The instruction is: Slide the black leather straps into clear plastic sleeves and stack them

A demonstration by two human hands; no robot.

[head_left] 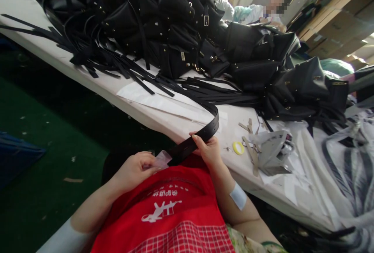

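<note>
In the head view, I observe the right hand (209, 151) gripping the strap (212, 127) at frame centre, while the left hand (136, 169), lower left of centre, pinches what appears to be film (163, 159).

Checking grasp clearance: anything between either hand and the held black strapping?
Right hand: nothing visible; it grips the black strapping directly. Left hand: a translucent plastic piece sits between it and the strapping.

The 1 camera, worn on the head, looks forward and down: the red apron (166, 214), left hand (136, 169) and right hand (209, 151) sit near, the counter (229, 126) slants across, cardboard boxes (339, 27) lie far off.
</note>
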